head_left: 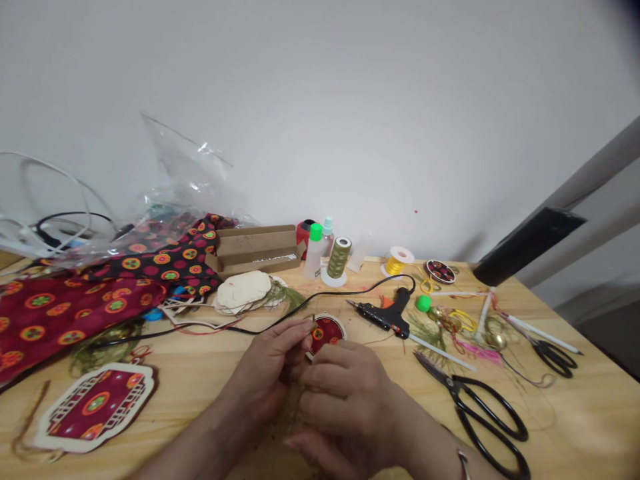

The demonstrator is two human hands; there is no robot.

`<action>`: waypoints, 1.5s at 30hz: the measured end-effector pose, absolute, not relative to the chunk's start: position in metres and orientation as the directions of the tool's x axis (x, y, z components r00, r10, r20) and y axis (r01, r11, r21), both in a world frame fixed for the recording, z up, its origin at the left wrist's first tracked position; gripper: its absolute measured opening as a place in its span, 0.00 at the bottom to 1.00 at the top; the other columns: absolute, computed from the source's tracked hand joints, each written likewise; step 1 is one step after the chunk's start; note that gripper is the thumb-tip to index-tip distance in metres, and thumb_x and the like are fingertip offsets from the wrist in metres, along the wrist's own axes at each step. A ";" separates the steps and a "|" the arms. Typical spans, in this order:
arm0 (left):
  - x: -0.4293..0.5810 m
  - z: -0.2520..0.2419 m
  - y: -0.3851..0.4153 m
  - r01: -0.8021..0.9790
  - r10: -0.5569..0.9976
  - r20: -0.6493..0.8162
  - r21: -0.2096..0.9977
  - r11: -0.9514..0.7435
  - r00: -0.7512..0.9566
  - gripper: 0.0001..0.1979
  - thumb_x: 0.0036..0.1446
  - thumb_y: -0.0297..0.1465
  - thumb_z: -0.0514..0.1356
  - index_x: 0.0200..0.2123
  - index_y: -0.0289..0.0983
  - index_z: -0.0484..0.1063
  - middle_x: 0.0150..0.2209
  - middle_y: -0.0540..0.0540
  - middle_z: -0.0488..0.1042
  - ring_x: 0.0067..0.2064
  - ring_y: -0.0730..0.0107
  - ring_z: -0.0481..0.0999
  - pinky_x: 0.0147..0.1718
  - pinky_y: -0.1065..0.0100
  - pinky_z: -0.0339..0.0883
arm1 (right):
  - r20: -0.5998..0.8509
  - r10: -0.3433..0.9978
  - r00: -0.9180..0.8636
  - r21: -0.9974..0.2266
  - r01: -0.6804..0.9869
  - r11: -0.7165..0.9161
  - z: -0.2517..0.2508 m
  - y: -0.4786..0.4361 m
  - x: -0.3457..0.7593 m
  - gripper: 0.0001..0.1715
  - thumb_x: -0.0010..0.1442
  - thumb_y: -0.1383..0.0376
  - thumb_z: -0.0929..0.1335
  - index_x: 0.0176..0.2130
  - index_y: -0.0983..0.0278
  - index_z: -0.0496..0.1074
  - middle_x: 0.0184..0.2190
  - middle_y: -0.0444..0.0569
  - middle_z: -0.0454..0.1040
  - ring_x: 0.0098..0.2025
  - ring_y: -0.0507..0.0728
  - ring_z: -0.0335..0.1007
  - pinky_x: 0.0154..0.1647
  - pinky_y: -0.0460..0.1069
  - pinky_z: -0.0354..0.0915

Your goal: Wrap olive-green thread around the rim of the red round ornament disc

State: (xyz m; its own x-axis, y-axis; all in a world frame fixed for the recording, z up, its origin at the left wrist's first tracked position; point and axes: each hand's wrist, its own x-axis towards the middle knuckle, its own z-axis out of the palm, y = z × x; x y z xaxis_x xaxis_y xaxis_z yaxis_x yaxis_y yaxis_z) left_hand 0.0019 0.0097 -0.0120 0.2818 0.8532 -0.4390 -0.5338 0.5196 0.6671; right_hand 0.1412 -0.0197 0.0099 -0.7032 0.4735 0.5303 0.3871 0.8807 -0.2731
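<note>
My left hand (pixel 273 367) is closed, thumb and forefinger pinched together near the edge of a small round pendant (pixel 327 335) with dark red patterned fabric in a pale wooden rim. My right hand (pixel 347 400) is curled beside it, its fingers overlapping the pendant's lower part. Blurred olive-green threads (pixel 293 407) run down between both hands and seem gripped in them; their ends are hidden. Whether the pendant is held or lies on the table, I cannot tell. Just beyond it rests a black glue gun (pixel 385 313), its cord curving left.
Large black scissors (pixel 465 393) lie right of my hands, smaller scissors (pixel 553 357) farther right. A fabric-filled wooden plaque (pixel 97 407) sits at left. Behind stand an olive thread spool (pixel 339 259), a green-capped bottle (pixel 314 252), a yellow spool (pixel 399 259) and a cardboard box (pixel 257 250).
</note>
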 end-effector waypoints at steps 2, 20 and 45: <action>0.002 -0.011 0.010 -0.516 0.865 -0.418 0.695 0.500 0.276 0.06 0.46 0.28 0.63 0.22 0.34 0.68 0.16 0.56 0.64 0.17 0.83 0.60 0.16 0.79 0.51 | 0.608 0.611 -0.507 -0.499 0.354 0.791 0.012 -0.016 0.144 0.07 0.54 0.68 0.63 0.27 0.63 0.69 0.29 0.49 0.72 0.35 0.55 0.66 0.39 0.51 0.62; 0.008 -0.002 0.002 -0.316 0.882 -0.367 0.834 0.452 0.295 0.06 0.44 0.30 0.63 0.25 0.33 0.77 0.17 0.52 0.70 0.15 0.85 0.53 0.13 0.79 0.42 | -0.182 0.971 -0.156 -0.967 -0.151 -0.205 0.003 0.008 0.140 0.12 0.45 0.60 0.71 0.23 0.67 0.68 0.14 0.40 0.66 0.14 0.46 0.56 0.15 0.43 0.56; 0.007 -0.006 0.002 -0.246 0.883 -0.367 0.863 0.441 0.293 0.05 0.44 0.30 0.63 0.25 0.35 0.78 0.15 0.54 0.69 0.15 0.85 0.54 0.13 0.79 0.41 | -0.166 0.971 -0.173 -0.985 -0.027 -0.173 0.014 0.011 0.152 0.07 0.46 0.65 0.70 0.25 0.68 0.73 0.18 0.41 0.68 0.18 0.44 0.54 0.20 0.42 0.52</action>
State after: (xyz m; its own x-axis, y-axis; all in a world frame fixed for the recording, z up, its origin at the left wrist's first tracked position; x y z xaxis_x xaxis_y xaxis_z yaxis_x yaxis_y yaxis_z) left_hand 0.0070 0.0024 -0.0057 0.2934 0.8826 -0.3672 -0.2457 0.4408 0.8633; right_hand 0.1518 0.0107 0.0135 -0.1732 0.9709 -0.1656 -0.0270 -0.1727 -0.9846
